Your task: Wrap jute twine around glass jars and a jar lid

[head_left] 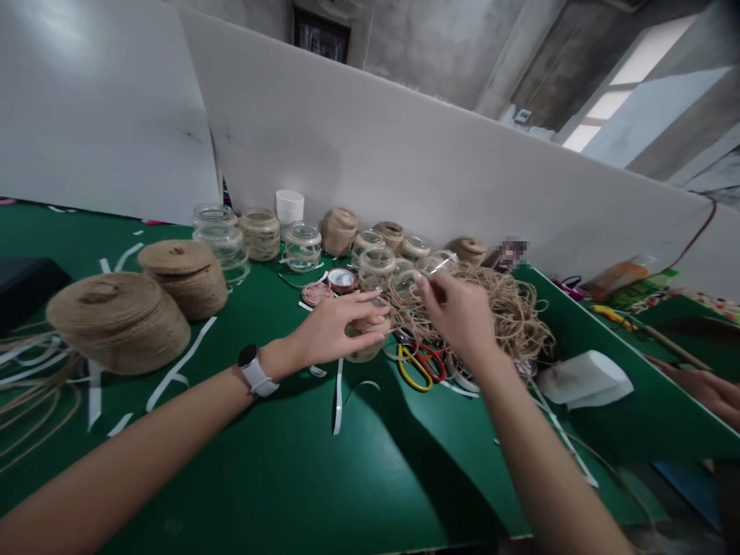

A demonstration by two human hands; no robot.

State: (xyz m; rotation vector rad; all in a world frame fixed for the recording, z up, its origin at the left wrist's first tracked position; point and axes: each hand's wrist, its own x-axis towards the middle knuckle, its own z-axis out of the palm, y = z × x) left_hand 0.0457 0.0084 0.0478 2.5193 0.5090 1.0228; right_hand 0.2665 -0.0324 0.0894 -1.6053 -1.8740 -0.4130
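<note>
My left hand (338, 327), with a white-banded watch on its wrist, is curled over a glass jar (364, 354) on the green table, thumb on the near side. Fingers hide much of that jar, and its surface looks partly tan. To the right, my right hand (459, 312) is raised with thumb and forefinger pinched together; what they hold, if anything, I cannot make out. Just beyond them is a clear glass jar (438, 262). Loose jute twine (512, 312) lies in a heap behind my right hand. Scissors (416, 370) with yellow handles lie between my forearms, beside red handles.
Two big twine spools (119, 324) stand at left. Several jars (302, 247), some twine-wrapped, line the back near white stacked cups (290, 206). Tape rolls (342, 280) and white strips (338, 397) are scattered about. A white roll (586, 379) lies by the right divider; another person's hand (705, 389) is beyond.
</note>
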